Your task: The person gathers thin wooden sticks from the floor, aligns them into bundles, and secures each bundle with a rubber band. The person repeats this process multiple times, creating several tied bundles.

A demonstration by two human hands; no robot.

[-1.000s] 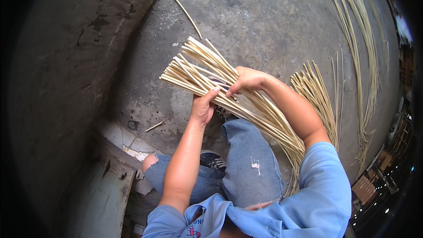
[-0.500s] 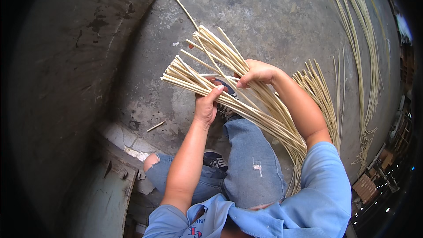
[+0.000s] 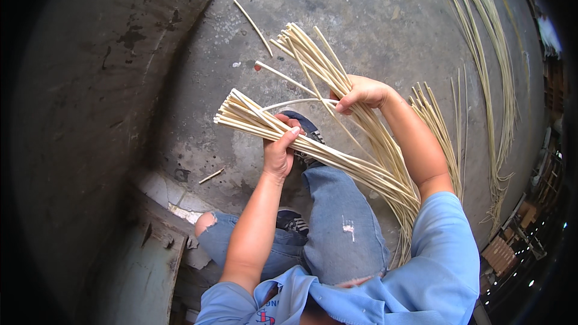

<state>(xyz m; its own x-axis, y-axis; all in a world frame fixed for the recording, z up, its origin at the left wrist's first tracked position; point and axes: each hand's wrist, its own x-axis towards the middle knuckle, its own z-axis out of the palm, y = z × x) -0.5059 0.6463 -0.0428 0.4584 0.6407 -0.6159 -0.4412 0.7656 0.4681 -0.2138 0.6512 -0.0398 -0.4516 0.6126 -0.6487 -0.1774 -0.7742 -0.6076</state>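
Observation:
My left hand (image 3: 281,147) is wrapped round one bundle of pale rattan canes (image 3: 328,153), the cut ends fanning out to its left. Farther off and to the right, my right hand (image 3: 359,95) grips a second bundle of rattan canes (image 3: 310,54). A few loose canes slant between the two bundles, and one bowed cane (image 3: 288,104) spans the gap from the left bundle to the right hand. Both bundles run together past my right knee, where their far ends are partly hidden behind my right arm.
More rattan canes (image 3: 435,117) lie on the concrete floor beyond my right arm, with long thin strands (image 3: 481,54) farther right. A single stick (image 3: 253,27) and a short offcut (image 3: 211,176) lie on the floor. A dark stained wall (image 3: 102,84) rises on the left.
The two bundles have spread farther apart, the right hand moving slightly right and the left slightly left and down. The bowed cane now shows more plainly between them.

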